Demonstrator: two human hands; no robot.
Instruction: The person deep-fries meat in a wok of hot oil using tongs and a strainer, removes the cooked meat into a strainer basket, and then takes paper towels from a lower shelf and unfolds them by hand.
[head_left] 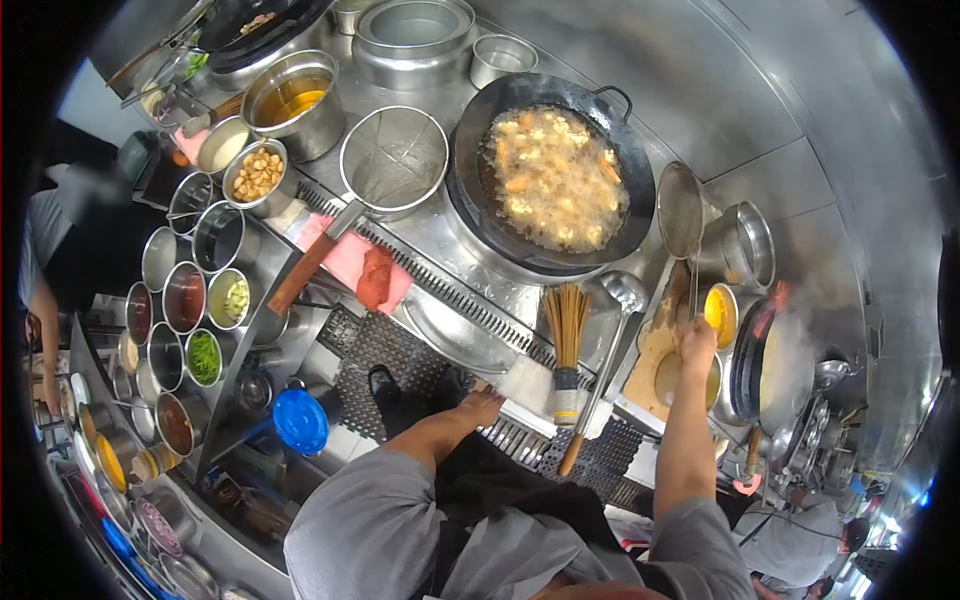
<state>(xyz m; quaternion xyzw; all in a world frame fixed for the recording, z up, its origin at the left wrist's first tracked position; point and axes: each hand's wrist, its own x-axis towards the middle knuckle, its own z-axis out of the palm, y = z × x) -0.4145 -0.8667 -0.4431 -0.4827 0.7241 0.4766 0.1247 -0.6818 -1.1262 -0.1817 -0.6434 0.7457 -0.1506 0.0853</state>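
Note:
My right hand [697,342] is closed around the handle of a round wire-mesh skimmer [681,212], whose mesh rests against the right side of the black wok [470,215]. Pale and orange-brown pieces of food [555,175] bubble in oil in that wok. At the stove's front edge lies my left hand [482,405], fingers stretched out and holding nothing. Beside it is a folded white cloth [526,383]. A bamboo wok brush [566,335] and a metal ladle [624,292] with a wooden handle lie between my hands.
An empty wire basket strainer [394,160] sits left of the wok. Pots with yellow liquid [290,100] and fried pieces [258,175] stand further left, above ingredient tins [204,357]. A steaming second wok [775,370] is at right. Other people [800,540] are nearby.

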